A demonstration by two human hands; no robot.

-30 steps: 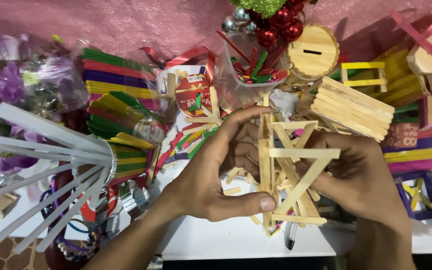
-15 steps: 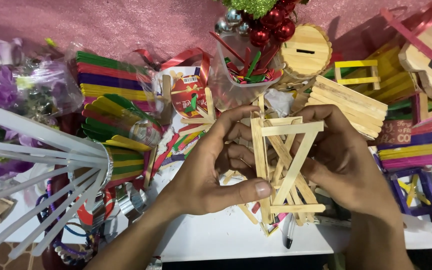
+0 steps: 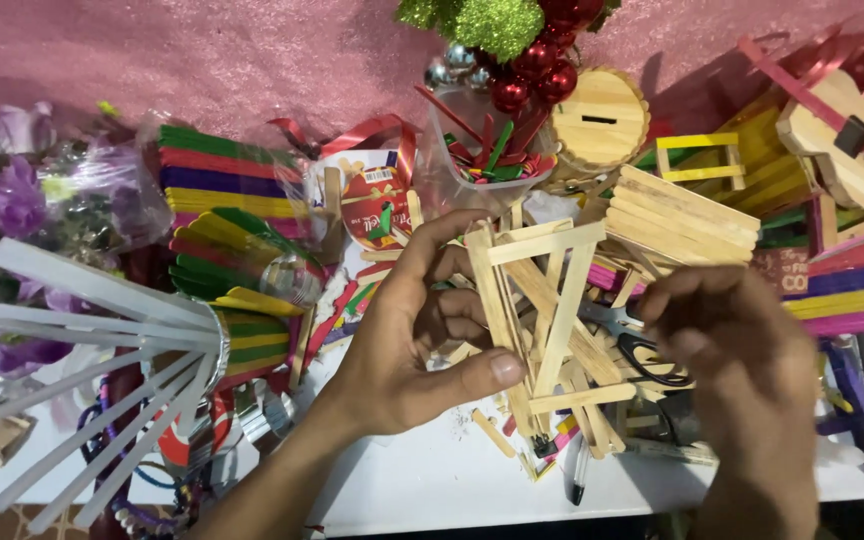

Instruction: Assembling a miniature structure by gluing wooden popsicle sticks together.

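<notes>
Pinching one upright of a frame of plain craft sticks (image 3: 542, 320), the left hand (image 3: 422, 350) has its thumb pressed across the near side of the stick and its fingers curled behind, so the frame stands held above the white table (image 3: 422, 480), a little right of the scene's middle. The right hand (image 3: 742, 360) hovers just right of the frame, blurred, fingers bent and loosely together; whether it touches the sticks or holds anything I cannot tell

The frame looks light and stiff but fragile: thin flat sticks joined at crossings, with a diagonal brace, so a squeeze across the open span would likely spring a joint. Best taken by an upright near a crossing, as the left hand does, or by two opposite edges at once

Under the frame lies a loose heap of sticks with black-handled scissors (image 3: 642, 355) among them. Farther off stands a clear cup of coloured sticks (image 3: 487, 160), a round wooden coin box (image 3: 597, 120) to its right, and a stack of plain sticks (image 3: 687, 210). At far left are bundles of coloured sticks (image 3: 222, 180) and purple flowers (image 3: 2, 190); at far right, a small wooden guitar (image 3: 852, 130)
</notes>
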